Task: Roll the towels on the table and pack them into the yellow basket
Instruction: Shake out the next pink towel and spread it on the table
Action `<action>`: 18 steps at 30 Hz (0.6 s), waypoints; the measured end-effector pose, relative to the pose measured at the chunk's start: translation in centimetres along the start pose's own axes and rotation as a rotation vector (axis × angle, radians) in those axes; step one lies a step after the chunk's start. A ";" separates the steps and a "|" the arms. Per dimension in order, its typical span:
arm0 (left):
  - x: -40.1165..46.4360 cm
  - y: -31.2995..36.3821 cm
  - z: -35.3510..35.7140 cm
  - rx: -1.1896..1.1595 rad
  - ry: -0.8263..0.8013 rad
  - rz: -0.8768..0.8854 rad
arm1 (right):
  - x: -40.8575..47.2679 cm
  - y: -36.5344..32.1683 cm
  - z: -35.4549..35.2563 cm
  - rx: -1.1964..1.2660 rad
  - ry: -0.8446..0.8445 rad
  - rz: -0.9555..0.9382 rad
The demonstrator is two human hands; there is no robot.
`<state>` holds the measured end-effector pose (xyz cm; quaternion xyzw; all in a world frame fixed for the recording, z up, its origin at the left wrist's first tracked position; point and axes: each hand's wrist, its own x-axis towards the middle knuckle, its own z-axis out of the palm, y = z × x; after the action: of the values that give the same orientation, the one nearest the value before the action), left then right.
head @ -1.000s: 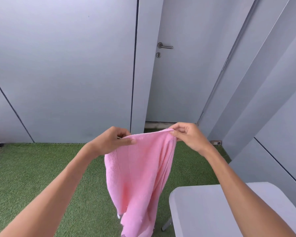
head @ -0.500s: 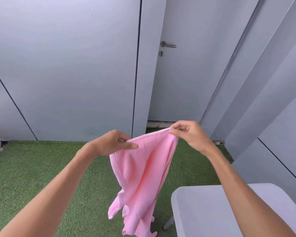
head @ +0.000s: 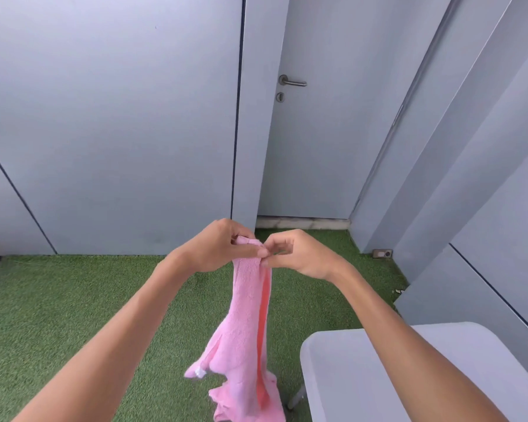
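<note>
A pink towel (head: 250, 324) hangs limp in mid-air beside the table (head: 342, 376); left hand (head: 220, 248) and right hand (head: 299, 254) pinch its top edge, fingers seemingly clamped together; soft, light cloth, best held by its corners.

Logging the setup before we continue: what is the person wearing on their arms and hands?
Nothing that shows. Both forearms are bare up to the frame's bottom edge, with no sleeves in view. The left hand and right hand have no gloves, rings, watch or bands visible.
</note>
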<state>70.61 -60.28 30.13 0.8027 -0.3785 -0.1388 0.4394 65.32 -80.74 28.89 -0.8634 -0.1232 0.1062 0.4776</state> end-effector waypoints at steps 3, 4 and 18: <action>-0.6 -1.4 0.2 -0.192 0.046 -0.026 | -1.1 -0.3 -1.3 0.161 0.067 -0.029; -0.9 -2.0 0.5 -0.240 0.039 -0.041 | -1.5 -0.4 -1.6 0.218 0.111 -0.043; -1.0 -1.1 2.7 -0.071 -0.051 0.006 | -2.4 -1.9 -1.9 -0.060 -0.064 0.094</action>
<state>68.93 -60.84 27.60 0.7816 -0.3869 -0.1713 0.4583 63.41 -81.99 31.66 -0.8783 -0.1008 0.1522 0.4419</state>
